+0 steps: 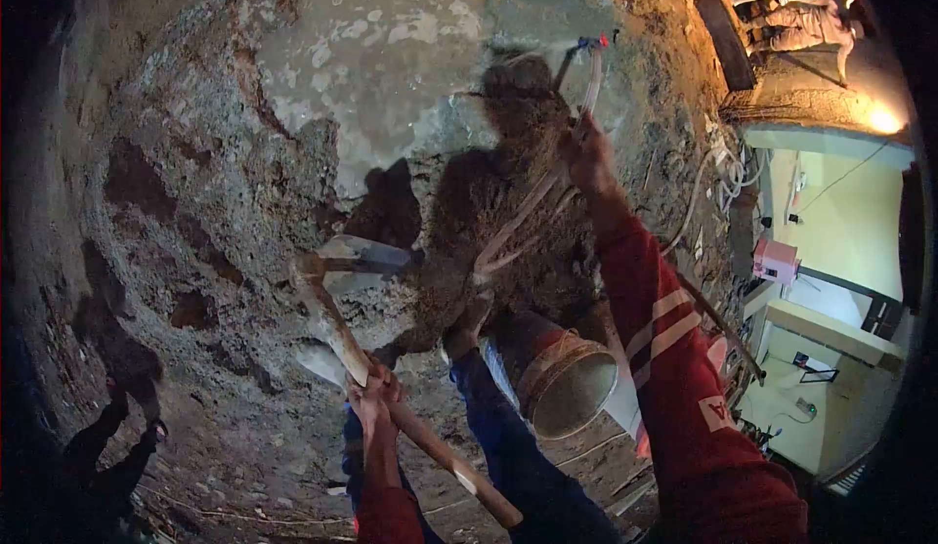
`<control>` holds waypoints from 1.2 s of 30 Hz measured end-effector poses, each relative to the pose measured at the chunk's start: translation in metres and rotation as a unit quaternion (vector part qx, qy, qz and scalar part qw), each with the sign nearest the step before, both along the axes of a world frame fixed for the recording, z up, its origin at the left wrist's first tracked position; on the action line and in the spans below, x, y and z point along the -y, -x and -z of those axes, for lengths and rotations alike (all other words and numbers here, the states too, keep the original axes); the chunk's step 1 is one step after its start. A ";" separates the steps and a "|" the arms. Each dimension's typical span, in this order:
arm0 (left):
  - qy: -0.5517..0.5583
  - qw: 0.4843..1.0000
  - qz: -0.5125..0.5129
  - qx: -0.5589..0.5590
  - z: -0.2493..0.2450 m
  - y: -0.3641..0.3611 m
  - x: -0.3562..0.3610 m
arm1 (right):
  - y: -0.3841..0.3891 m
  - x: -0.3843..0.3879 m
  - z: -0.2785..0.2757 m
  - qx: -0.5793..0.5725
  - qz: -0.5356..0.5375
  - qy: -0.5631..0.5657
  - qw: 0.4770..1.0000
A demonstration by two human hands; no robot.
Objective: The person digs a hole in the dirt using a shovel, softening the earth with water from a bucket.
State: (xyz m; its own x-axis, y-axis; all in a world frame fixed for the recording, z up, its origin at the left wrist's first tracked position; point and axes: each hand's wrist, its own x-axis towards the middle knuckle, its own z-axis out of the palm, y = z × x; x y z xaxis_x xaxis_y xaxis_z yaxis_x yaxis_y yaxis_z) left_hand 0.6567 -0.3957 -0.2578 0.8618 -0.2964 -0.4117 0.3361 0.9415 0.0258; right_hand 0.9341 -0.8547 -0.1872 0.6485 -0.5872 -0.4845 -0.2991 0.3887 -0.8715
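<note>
My left hand (374, 395) is wrapped round the wooden handle of a hoe (337, 334), whose handle runs down to the lower right. The hoe's metal blade (366, 254) is at the upper end, over the muddy ground. Farther up and to the right, my right hand (592, 158) is closed on a clear hose (594, 80). A blue and red fitting (593, 42) is at the hose's end. The hose loops back down over the dark mud near my feet. Wet, greyish mud (381, 56) spreads beyond both hands.
A dirty bucket (569, 388) stands beside my blue-trousered legs (498, 437). A person's dark legs (112, 446) show at lower left. People (801, 26) are near a bright lamp at upper right. Coiled hose (733, 178), a pole (718, 319) and a pink box (775, 262) are at right.
</note>
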 end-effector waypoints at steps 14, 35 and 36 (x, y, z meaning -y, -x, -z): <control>-0.324 0.901 0.170 -0.235 -0.039 -0.026 0.009 | 0.020 0.011 0.035 0.150 -0.010 0.036 0.988; -0.239 0.956 0.118 -0.124 0.014 -0.003 -0.001 | 0.061 0.012 -0.075 0.049 -0.075 0.289 0.953; -0.260 0.952 0.119 -0.114 0.004 -0.010 0.003 | 0.063 0.026 -0.088 -0.019 -0.049 0.266 0.963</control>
State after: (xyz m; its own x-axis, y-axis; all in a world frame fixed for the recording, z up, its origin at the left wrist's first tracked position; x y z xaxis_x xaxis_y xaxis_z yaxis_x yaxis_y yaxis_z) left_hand 0.6669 -0.3987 -0.2617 0.6667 -0.1780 -0.7238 0.5909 0.7181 0.3677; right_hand 0.8710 -0.8804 -0.0994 0.7013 -0.6955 -0.1564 -0.3471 -0.1415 -0.9271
